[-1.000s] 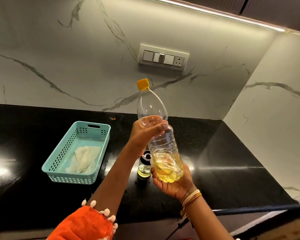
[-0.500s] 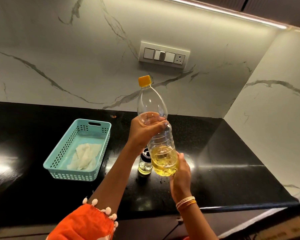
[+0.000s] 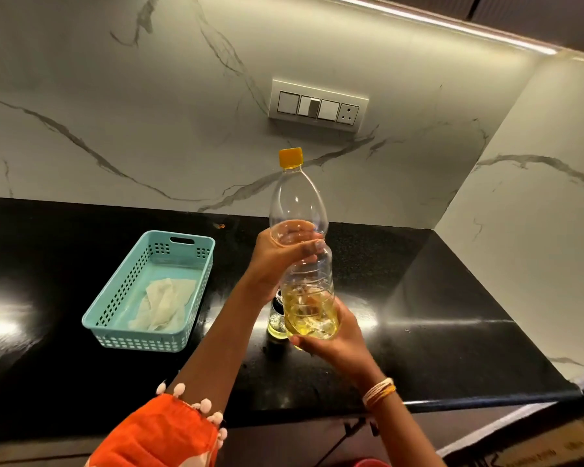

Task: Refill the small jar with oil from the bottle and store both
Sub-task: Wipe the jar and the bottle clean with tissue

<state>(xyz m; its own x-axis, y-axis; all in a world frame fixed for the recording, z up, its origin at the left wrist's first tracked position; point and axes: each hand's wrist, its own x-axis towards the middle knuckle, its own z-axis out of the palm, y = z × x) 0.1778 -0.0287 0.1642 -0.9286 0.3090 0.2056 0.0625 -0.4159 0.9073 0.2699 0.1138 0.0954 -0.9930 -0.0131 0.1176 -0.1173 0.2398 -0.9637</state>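
Now your left hand (image 3: 277, 256) grips the middle of the oil bottle (image 3: 300, 251), and your right hand (image 3: 338, 342) cups its bottom. You hold it upright, capped, above the black bench (image 3: 435, 315). The small jar (image 3: 276, 323) stands on the bench just behind it.

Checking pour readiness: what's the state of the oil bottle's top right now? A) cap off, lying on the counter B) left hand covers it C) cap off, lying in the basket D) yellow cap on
D: the yellow cap sits on the neck of the bottle, clear of the left hand gripping mid-body and the right hand under the base.
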